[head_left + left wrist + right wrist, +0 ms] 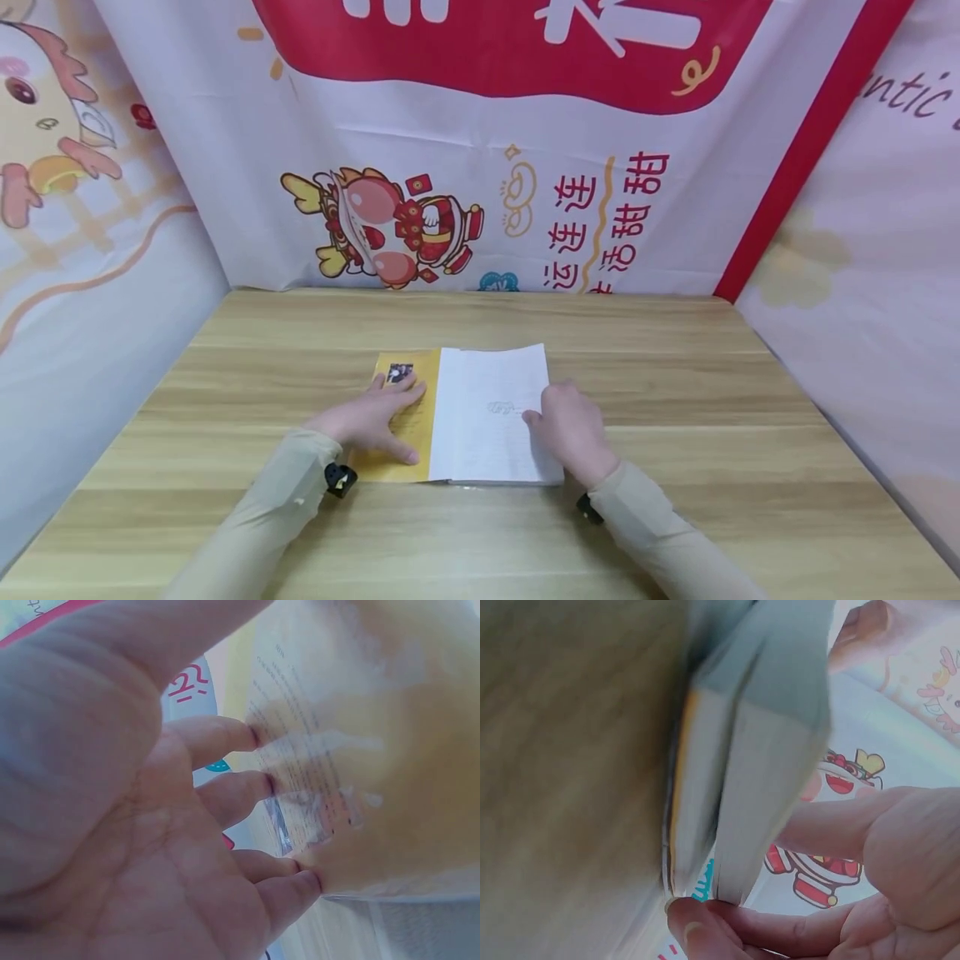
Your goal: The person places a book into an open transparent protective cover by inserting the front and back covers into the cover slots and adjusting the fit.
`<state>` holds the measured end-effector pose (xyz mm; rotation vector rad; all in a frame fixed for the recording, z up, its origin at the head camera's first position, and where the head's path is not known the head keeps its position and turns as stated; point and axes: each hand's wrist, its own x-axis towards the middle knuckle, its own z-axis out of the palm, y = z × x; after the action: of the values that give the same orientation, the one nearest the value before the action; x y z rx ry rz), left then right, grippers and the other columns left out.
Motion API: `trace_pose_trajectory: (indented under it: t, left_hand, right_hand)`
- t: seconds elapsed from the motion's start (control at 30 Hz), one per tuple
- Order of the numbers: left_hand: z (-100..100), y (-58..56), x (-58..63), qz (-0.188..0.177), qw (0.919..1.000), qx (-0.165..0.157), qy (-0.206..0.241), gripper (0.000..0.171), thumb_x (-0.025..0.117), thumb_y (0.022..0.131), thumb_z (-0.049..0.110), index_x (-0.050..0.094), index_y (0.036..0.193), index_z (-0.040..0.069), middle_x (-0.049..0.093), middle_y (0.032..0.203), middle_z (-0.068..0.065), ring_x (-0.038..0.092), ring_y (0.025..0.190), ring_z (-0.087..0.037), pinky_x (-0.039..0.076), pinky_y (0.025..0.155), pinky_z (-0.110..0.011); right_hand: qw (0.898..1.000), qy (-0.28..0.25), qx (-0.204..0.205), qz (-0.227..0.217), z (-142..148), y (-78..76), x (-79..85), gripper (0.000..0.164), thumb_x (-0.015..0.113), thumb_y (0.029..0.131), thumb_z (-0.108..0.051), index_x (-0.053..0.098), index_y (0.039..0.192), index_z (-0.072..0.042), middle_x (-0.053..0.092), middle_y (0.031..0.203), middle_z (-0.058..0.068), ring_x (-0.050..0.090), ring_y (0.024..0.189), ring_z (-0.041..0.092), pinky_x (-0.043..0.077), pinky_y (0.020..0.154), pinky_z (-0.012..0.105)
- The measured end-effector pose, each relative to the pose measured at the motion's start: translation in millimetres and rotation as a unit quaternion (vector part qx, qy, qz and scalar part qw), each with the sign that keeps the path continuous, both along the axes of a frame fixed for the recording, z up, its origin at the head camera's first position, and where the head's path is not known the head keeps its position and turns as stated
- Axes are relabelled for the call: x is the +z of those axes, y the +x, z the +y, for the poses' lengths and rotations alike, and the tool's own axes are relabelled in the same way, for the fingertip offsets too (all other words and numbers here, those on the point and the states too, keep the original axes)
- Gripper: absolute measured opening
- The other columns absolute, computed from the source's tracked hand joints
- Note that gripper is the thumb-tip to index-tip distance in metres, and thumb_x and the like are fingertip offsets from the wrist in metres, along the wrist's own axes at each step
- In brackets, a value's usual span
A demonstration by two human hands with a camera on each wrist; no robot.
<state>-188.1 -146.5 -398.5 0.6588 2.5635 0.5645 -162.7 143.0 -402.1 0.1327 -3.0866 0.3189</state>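
Observation:
An open book (491, 375) lies on the table, its white right-hand page showing small print and a little drawing. To its left spreads a yellow cover flap (422, 421) with a dark picture near the top. My left hand (375, 417) rests on this flap, fingers apart. In the left wrist view, fingertips touch the printed yellow surface (405, 787). My right hand (572, 429) grips the book's right edge, thumb over the page. From the right wrist view, the page block (761, 780) is parted by a gap, with fingers at its lower corner.
The wood-grain table (675, 358) extends around the book on all sides. Behind it hangs a white and red printed cloth (247, 167), and more printed cloth (847, 275) lines the sides. Dark straps (341, 481) circle both wrists.

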Motion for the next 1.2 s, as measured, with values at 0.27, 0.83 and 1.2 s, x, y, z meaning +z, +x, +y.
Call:
trace_pose_trajectory:
  t: [0.27, 0.83, 1.2]
  left_hand:
    - [2, -2.1, 1.4, -0.002, 1.0000, -0.004, 0.002, 0.098, 0.077, 0.074, 0.045, 0.025, 0.151, 0.013, 0.005, 0.157, -0.009, -0.007, 0.137, -0.048, 0.008, 0.099, -0.070]
    - [0, -1.2, 2.6, 0.009, 0.9999, -0.003, 0.005, 0.098, 0.077, 0.074, 0.046, 0.026, 0.151, 0.014, 0.006, 0.157, -0.008, -0.006, 0.137, -0.048, 0.008, 0.101, -0.068]
    - [-2, -0.2, 1.7, 0.002, 0.9999, 0.004, 0.012, 0.098, 0.078, 0.073, 0.045, 0.027, 0.151, 0.014, 0.006, 0.157, -0.007, -0.006, 0.138, -0.046, 0.007, 0.101, -0.067]
  right_hand:
    - [0.999, -0.044, 0.001, -0.019, 5, -3.9, 6.3, 0.034, 0.072, 0.083, -0.031, 0.053, 0.077, -0.003, 0.049, 0.079, 0.009, 0.047, 0.059, 0.019, 0.037, 0.045, 0.028]
    - [0.988, -0.135, 0.002, -0.075, 9, -7.4, 15.3, 0.047, 0.067, 0.087, -0.032, 0.052, 0.112, 0.006, 0.054, 0.078, 0.008, 0.050, 0.058, 0.018, 0.039, 0.043, 0.028]
    - [0.931, -0.308, 0.069, -0.184, 9, 3.1, 28.1, 0.040, 0.065, 0.086, -0.011, 0.050, 0.120, 0.002, 0.061, 0.085, 0.009, 0.060, 0.056, 0.017, 0.049, 0.044, 0.035]
